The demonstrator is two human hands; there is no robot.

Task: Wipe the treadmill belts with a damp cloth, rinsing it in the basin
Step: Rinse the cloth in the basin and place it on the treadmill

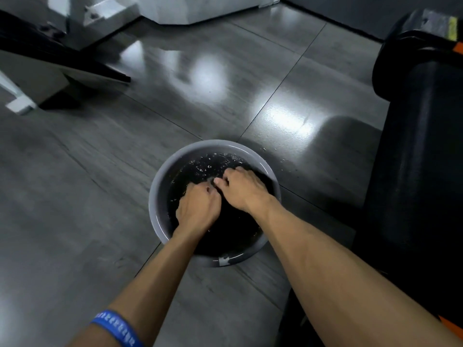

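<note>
A round grey basin [160, 186] sits on the floor, filled with dark water that ripples and splashes. Both my hands are down in it. My left hand [198, 209] has its fingers curled around a dark cloth [263, 182] under the water. My right hand [241, 187] grips the same cloth just beyond the left hand, the knuckles of the two nearly touching. The cloth is almost wholly hidden by the dark water and my hands. A black treadmill [421, 171] stands along the right side of the basin.
Glossy grey floor tiles [100, 196] surround the basin, with water droplets [273, 152] beside its far right rim. Another machine with a white base and dark deck [62, 58] stands at the far left. A white machine base [200, 8] sits at the back.
</note>
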